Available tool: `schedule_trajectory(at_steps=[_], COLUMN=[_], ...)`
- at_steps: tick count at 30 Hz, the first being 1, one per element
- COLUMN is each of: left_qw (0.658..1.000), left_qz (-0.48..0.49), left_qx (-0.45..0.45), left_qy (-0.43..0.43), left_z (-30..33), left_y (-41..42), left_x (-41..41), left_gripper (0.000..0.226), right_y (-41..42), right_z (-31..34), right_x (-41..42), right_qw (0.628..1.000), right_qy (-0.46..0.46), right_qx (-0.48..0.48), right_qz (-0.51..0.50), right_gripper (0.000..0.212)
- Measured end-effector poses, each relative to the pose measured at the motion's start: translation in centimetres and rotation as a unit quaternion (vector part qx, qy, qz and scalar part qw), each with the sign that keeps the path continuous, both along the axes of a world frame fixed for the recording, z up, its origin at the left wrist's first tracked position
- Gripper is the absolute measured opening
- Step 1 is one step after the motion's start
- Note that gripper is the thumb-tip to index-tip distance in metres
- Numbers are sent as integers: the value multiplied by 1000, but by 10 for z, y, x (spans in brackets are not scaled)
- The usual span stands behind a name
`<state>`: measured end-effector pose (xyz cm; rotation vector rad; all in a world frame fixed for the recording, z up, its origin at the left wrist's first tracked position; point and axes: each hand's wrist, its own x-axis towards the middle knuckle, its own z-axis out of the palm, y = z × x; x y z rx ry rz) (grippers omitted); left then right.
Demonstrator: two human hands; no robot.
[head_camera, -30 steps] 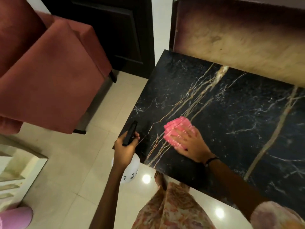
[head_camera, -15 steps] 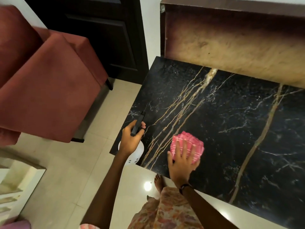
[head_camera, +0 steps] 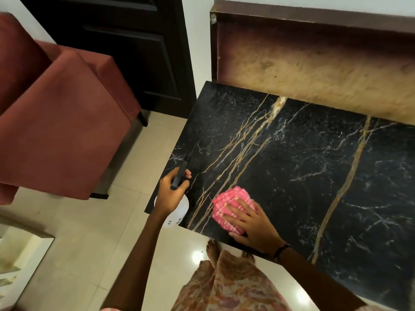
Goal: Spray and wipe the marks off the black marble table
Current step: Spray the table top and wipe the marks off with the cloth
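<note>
Since the earlier frame, the pink cloth (head_camera: 232, 208) has been drawn a little leftward along the near edge of the black marble worktop (head_camera: 314, 171), and the fingers now point left rather than away. It is pressed flat under the right hand (head_camera: 251, 223), whose fingers are spread over it. A spray bottle (head_camera: 177, 198) — white body, black nozzle — is gripped by the left hand (head_camera: 171, 193) just off the worktop's near left corner, apart from the cloth. Gold and white veins are seen across the marble. A red armchair (head_camera: 62, 135) stands on the tiled floor (head_camera: 74, 254) to the left.
</note>
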<state>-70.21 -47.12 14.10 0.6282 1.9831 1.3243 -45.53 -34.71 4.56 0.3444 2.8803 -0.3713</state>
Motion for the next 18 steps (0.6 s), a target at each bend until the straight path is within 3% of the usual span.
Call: schedule_trajectory(at_steps=[3,7,10,14,18], left_qw=[1000,1000,999,999,998], left_qz=[-6,-12,-7,28,46], left_qx=[8,25,34,30,22], left_qy=[-7,0,10,11,43], left_z=[1,7,7,6,7], left_y=[5,14,17,12,4], left_x=[2,3,7,12,15], left_gripper=[18,20,23,21,20], right_y=[0,-33,-64,-88,-83], right_z=[10,19,20,27,39], right_x=[-15,-64,-79,-77,-84], right_qw=[987,956,961,965,972], right_qy=[-61,-66,-61,-88,-105], right_qx=[-18,-38,-33,-62,-61], right_qz=[-146,-283,-267,-238,-199], right_gripper=[59,67,68,85,72])
